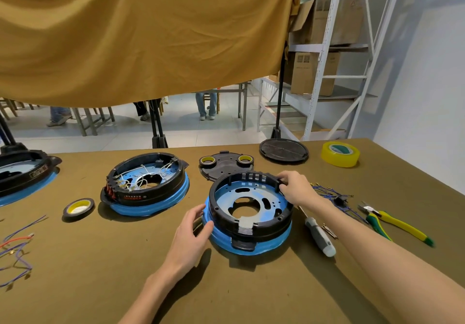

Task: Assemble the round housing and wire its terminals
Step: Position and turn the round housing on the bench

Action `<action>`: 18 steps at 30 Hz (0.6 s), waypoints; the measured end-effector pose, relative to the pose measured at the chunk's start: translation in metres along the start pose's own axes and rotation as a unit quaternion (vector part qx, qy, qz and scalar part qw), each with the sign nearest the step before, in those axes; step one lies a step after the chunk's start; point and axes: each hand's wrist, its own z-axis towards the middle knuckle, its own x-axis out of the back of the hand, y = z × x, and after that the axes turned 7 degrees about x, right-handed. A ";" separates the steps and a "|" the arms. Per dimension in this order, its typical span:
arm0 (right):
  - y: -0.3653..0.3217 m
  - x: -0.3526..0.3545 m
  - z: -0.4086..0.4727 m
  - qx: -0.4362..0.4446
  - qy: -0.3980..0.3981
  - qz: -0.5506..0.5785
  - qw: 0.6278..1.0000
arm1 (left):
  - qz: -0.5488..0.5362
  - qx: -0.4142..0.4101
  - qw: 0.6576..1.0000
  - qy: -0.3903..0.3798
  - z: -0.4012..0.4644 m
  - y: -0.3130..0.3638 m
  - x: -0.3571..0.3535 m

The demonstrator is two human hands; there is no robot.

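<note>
A round housing with a black ring over a blue base sits on the table in front of me, its inside bare of wires. My left hand cups its left side, fingers curved against the blue rim. My right hand grips the black ring at its far right edge. A bundle of blue wires with terminals lies just right of the housing. Further blue, purple and red wires lie at the table's left edge.
A wired housing stands to the left, another at the far left. A screwdriver, yellow-green pliers, tape rolls, a black cover plate and a round lid lie around.
</note>
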 end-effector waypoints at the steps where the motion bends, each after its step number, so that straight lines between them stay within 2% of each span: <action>1: 0.002 0.000 0.002 0.003 0.000 0.002 1.000 | 0.003 0.003 1.000 0.004 0.001 0.001 0.000; 7: -0.006 0.008 0.012 0.072 -0.064 0.014 0.995 | 0.029 0.008 0.999 -0.016 0.000 0.004 0.000; 10: -0.020 0.007 0.009 0.085 -0.057 -0.019 0.995 | 0.035 -0.004 0.999 -0.029 -0.002 0.003 0.004; 13: -0.022 0.002 -0.003 0.014 -0.017 -0.144 0.989 | 0.054 -0.037 0.997 -0.050 -0.002 0.002 0.006; 15: -0.019 0.000 -0.016 -0.038 -0.051 -0.187 0.980 | 0.072 -0.056 0.994 -0.057 -0.002 0.001 0.006; 18: -0.012 -0.004 -0.022 -0.044 -0.087 -0.195 0.976 | 0.078 -0.062 0.993 -0.063 -0.001 0.000 0.006</action>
